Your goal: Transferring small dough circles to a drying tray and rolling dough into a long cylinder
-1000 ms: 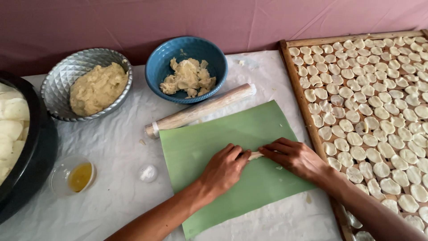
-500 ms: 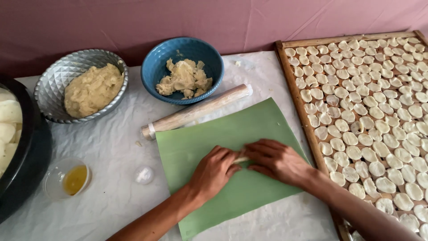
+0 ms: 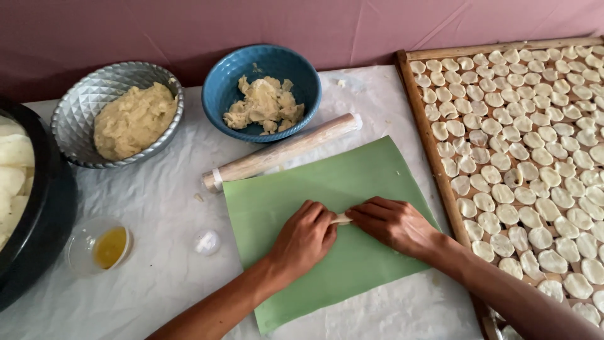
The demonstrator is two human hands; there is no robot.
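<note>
Work surface: table covered with crinkled white sheet (image 3: 151, 208). Directly on sheet: green mat (image 3: 371, 182), centre; wooden rolling pin (image 3: 283, 152) along mat's far edge; blue bowl (image 3: 233, 82) and silver faceted bowl (image 3: 78, 119) behind; black pot (image 3: 44, 220) at left edge; small clear cup (image 3: 85, 249); wooden-framed tray (image 3: 434, 151) at right.

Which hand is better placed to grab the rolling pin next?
Probably the left hand. Both hands press the dough roll on the green mat, but the rolling pin lies up and leftward, on its side; the right hand would have to cross over.
</note>
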